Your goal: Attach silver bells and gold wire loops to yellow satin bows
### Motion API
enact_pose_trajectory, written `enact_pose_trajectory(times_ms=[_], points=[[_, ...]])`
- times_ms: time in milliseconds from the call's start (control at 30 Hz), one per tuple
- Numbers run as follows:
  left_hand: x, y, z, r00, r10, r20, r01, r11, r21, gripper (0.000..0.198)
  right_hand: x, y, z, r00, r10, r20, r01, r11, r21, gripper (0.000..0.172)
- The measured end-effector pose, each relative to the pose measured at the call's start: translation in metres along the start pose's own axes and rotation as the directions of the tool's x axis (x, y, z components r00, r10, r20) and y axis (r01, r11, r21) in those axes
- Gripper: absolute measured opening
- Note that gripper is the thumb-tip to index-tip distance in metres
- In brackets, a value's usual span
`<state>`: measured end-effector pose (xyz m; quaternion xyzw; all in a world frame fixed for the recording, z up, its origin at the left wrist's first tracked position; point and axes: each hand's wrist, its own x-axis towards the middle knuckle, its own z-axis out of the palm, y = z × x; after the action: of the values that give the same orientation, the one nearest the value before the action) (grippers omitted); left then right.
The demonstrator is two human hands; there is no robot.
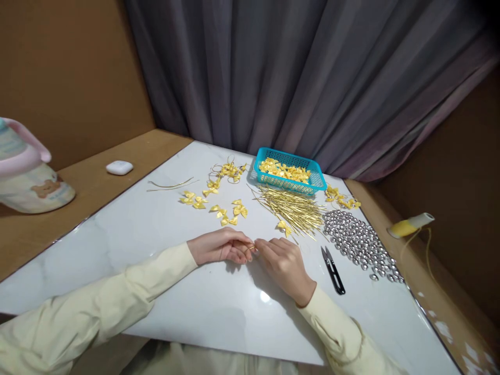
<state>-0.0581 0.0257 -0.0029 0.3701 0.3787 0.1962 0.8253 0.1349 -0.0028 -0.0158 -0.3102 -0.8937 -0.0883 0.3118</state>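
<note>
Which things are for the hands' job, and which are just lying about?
Likely the job's:
thin gold piece between left hand and right hand
yellow bows, blue basket
gold strips, silver discs
black snips
yellow spool, perhaps

Maybe lying about:
white case
bear bottle

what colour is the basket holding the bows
The basket is turquoise, best seen in the head view.

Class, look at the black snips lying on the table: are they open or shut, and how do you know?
Open: the black snips' two tips stand apart, with white tabletop showing between them.
</note>
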Motion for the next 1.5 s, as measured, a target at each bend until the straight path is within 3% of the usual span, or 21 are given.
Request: enact_pose_trajectory(times_ms=[367,733,1133,1500], points=[[0.001,0.000,-0.002,0.999,-0.028,0.039,0.026,0.999,0.038,0.020,-0.001,-0.001,-0.002,0.998,-0.056,-0.036,0.055,0.998,-0.045,0.019],[-0.004,0.000,0.002,0.998,0.044,0.043,-0.048,0.995,0.085,0.016,0.001,-0.003,-0.003,0.996,-0.083,-0.031,0.081,0.995,-0.060,0.019],[-0.004,0.000,0.003,0.994,0.113,0.002,-0.112,0.990,0.089,0.014,-0.001,0.000,0.008,0.991,0.088,-0.101,-0.082,0.995,0.062,0.021],[-0.004,0.000,0.001,0.997,0.078,0.029,-0.077,0.997,-0.018,0.015,0.000,-0.001,0.002,0.997,0.031,-0.070,-0.023,0.994,0.108,0.020]])
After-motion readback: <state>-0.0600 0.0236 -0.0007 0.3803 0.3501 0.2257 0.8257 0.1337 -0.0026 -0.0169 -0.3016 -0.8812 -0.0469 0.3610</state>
